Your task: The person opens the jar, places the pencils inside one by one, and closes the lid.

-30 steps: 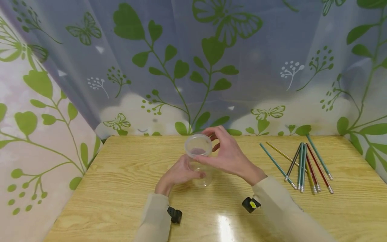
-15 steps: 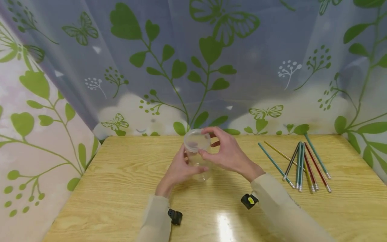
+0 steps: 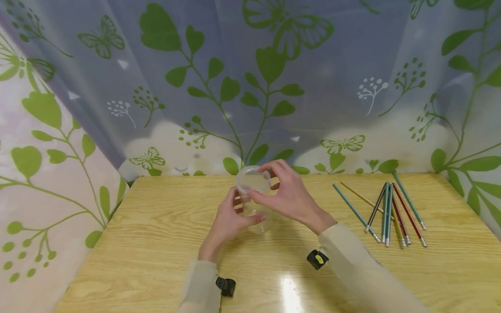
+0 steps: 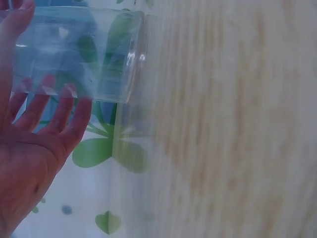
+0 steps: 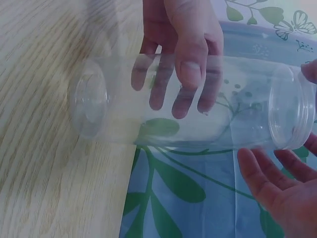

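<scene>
A clear, see-through plastic jar (image 3: pixel 254 207) stands upright between both hands in the head view, its round lid (image 3: pixel 253 179) uppermost. Around its body, the left hand (image 3: pixel 224 226) holds it with the thumb on the near side and the fingers on the far side. The right hand (image 3: pixel 288 194) grips the lid's edge, thumb in front and fingers behind. In the right wrist view the jar (image 5: pixel 233 104) looks sideways, and the left hand's fingers show through its wall. The jar's base (image 4: pixel 133 57) appears near the tabletop in the left wrist view.
Several pencils (image 3: pixel 387 213), green, red, yellow and dark, lie in a loose pile on the right of the wooden table (image 3: pixel 156 243). A curtain (image 3: pixel 332 78) with leaves and butterflies hangs behind the table's far edge. Each wrist wears a small black camera (image 3: pixel 225 287).
Both hands and the jar have shifted slightly up the head view. The right thumb moved off the lid's edge and back along it to the left. The pencils lie as before.
</scene>
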The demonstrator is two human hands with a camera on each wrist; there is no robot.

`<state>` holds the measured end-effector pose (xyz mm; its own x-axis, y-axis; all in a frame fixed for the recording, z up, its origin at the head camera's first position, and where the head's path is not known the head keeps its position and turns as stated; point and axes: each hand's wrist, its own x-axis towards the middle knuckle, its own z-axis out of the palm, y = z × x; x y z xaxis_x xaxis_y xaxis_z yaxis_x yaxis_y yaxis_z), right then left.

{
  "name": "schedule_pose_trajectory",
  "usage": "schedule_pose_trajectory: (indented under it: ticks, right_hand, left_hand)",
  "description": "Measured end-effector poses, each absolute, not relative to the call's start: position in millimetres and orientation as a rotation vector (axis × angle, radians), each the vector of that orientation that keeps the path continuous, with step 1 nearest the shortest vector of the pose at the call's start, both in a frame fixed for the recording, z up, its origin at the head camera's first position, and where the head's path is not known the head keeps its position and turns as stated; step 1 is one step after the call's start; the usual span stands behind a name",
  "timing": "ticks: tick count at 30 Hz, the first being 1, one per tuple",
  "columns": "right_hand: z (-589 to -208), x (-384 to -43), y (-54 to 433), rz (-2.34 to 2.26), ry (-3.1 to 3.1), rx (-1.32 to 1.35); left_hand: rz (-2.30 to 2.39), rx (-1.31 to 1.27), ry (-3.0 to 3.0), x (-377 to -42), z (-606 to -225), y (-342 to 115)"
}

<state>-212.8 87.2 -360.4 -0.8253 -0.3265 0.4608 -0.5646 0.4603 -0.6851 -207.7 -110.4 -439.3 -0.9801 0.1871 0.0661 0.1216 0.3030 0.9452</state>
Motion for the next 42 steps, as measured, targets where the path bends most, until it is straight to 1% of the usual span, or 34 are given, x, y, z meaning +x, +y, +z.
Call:
schedule_pose_trajectory:
  ticks: [6, 14, 27, 34, 42]
  right_hand:
    - [-359.0, -206.1, 89.8, 1.317, -2.487, 0.769]
    - [-357.4, -202.3, 85.4, 1.325, -2.556, 0.584]
    - [-355.3, -201.0, 84.9, 1.283, -2.568, 0.621]
    - [-355.3, -201.0, 83.7, 1.263, -2.595, 0.570]
    - [-358.6, -199.9, 82.5, 1.341, -2.579, 0.519]
  left_hand:
    - [1.788, 0.305, 2.490, -205.2, -439.3, -111.0]
    - [1.772, 0.336, 2.479, -204.5, -437.9, -112.6]
    - [1.745, 0.364, 2.490, -208.2, -437.4, -112.4]
    - [1.706, 0.371, 2.510, -209.1, -435.9, -112.7]
    - [1.691, 0.354, 2.519, -208.4, -436.5, -112.9]
